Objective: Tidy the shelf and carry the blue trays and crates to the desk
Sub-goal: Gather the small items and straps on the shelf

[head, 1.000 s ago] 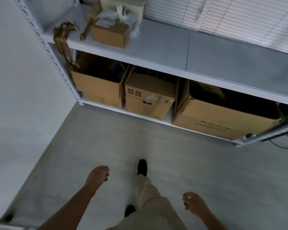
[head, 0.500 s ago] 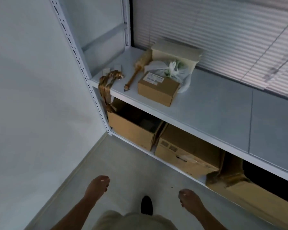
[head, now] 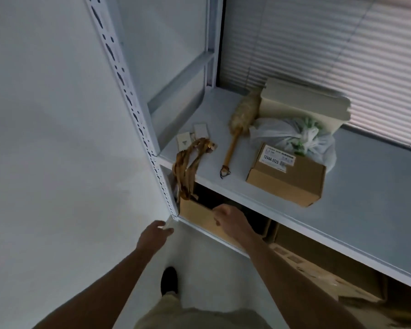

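Both hands below shelf

Duster left of box on shelf, bag behind box

- "12V4A-5525" stands on the white label atop the small cardboard box (the finer print beside it is too blurred to read).
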A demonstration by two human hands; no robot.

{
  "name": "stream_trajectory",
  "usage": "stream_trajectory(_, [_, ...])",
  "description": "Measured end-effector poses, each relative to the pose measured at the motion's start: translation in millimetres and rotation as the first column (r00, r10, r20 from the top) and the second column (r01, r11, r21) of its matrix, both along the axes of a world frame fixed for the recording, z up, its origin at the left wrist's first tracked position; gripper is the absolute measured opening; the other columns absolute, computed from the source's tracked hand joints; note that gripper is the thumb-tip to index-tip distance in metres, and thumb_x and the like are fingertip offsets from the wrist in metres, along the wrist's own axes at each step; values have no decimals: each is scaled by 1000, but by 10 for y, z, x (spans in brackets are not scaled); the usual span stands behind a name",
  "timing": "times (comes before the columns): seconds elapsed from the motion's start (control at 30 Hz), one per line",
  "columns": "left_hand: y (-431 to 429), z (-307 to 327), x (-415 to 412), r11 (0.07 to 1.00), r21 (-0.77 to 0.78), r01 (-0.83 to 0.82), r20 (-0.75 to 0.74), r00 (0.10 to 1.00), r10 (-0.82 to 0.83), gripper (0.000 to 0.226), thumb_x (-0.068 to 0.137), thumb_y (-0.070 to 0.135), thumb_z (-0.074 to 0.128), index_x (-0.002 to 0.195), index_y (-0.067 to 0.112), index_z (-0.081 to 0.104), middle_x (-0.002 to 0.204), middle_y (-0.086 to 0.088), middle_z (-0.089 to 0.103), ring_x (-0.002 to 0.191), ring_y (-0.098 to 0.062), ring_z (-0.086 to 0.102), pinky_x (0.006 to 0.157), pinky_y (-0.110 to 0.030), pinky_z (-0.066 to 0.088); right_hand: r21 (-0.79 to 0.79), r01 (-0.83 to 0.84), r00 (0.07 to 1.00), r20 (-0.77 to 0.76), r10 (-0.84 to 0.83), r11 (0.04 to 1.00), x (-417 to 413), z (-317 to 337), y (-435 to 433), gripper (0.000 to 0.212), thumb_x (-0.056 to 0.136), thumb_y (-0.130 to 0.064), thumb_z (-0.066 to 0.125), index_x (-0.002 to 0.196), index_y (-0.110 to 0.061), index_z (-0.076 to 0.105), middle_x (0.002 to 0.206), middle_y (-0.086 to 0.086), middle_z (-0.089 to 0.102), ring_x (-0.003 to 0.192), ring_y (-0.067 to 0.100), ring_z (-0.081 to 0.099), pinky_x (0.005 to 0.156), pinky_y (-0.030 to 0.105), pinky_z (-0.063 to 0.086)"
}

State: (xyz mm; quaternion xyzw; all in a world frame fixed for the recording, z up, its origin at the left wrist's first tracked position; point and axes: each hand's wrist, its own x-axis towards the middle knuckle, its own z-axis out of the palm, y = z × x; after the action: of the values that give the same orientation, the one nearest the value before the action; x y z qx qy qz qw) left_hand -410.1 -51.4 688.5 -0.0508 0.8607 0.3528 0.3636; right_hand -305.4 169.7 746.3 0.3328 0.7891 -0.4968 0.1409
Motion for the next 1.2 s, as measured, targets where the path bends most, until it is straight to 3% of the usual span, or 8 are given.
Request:
stream_trajectory(0.17, [1082, -650, -1435, 994, 86, 74, 42, 996, -78, 123, 38, 55, 86, 141, 10, 36, 136, -14, 53, 120, -35, 56, 98, -48, 49, -23, 132, 991, -29, -133, 991, -226, 68, -208, 23, 91, -38, 50, 99, -26, 68, 91, -2, 71, 86, 16, 68, 80, 36, 53])
stream_trajectory(0.3, [1527, -1738, -1947, 974, 194, -117, 255, 965, 65, 157, 6, 61, 93, 139, 4, 31, 122, -21, 60, 108, -40, 63, 68, -60, 54, -4, 166, 986, -15, -166, 986, -52, 95, -196, 17, 93, -38, 52, 101, -32, 66, 98, -5, 70, 92, 14, 67, 85, 36, 52])
stream_trajectory(0.5, [1377, -188, -1341, 943, 295, -156, 308, 949, 61, 83, 48, 31, 93, 118, 2, 59, 111, -13, 69, 101, -33, 67, 94, -47, 54, 37, 134, 991, 26, -135, 990, -112, 222, -23, 25, 96, -27, 52, 115, -20, 68, 106, 0, 70, 97, 14, 66, 79, 24, 48])
stream_trajectory(0.7, [1326, 528, -1205, 986, 110, 129, 54, 989, -135, 14, 82, 18, 66, 79, 9, 57, 83, -10, 60, 85, -27, 61, 83, -36, 54, -43, 220, 975, 27, -219, 975, -520, 242, 123, 34, 90, -28, 57, 97, 4, 69, 89, 24, 70, 75, 23, 61, 72, 32, 45])
stream_trajectory(0.9, [1229, 1180, -1306, 938, 95, 334, -213, 927, -309, 23, 88, 21, 50, 88, 6, 68, 78, -6, 72, 72, -23, 66, 67, -31, 48, -352, 376, 927, 128, -354, 857, -1234, 477, 84, 55, 97, -53, 45, 104, -6, 74, 104, 9, 73, 95, 23, 66, 90, 35, 46])
stream_trajectory(1.0, [1213, 1331, -1343, 812, -149, 564, -383, 725, -573, 19, 92, 23, 50, 85, 9, 61, 78, -7, 66, 74, -23, 64, 64, -29, 45, -471, 374, 928, 177, -329, 799, -1550, 580, 87, 74, 84, -75, 47, 105, -10, 75, 109, 8, 73, 104, 25, 64, 91, 40, 43])
stream_trajectory(1.1, [1163, 1367, -1308, 651, -325, 686, -416, 515, -750, 22, 97, 29, 46, 88, 15, 59, 69, 1, 59, 60, -16, 59, 61, -27, 45, -549, 312, 950, 163, -267, 775, -1801, 704, 65, 53, 76, -60, 68, 104, -16, 71, 113, 3, 71, 103, 21, 62, 93, 42, 40])
stream_trajectory(1.2, [1027, 1443, -1254, 641, -276, 716, -416, 512, -751, 18, 96, 23, 45, 80, 15, 48, 67, -2, 58, 49, -7, 44, 49, -22, 35, -495, 290, 953, 68, -296, 819, -1943, 792, 83, 15, 86, -30, 66, 81, -16, 64, 89, 6, 69, 82, 21, 63, 84, 37, 46])
